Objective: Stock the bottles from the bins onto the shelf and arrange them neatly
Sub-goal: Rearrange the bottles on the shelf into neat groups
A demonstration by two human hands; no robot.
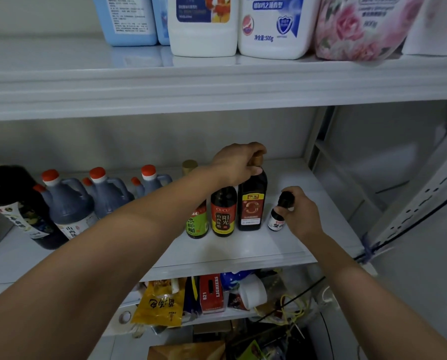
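Centrally, the left hand [236, 165] grips the neck of the tall dark bottle [252, 203] on the white shelf [243, 245]; the right hand [301, 211] pinches the small black-capped bottle [277, 220] just beside it.

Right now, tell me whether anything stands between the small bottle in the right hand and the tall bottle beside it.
Nothing visible does. Only a narrow strip of bare shelf separates the small bottle from the tall bottle.
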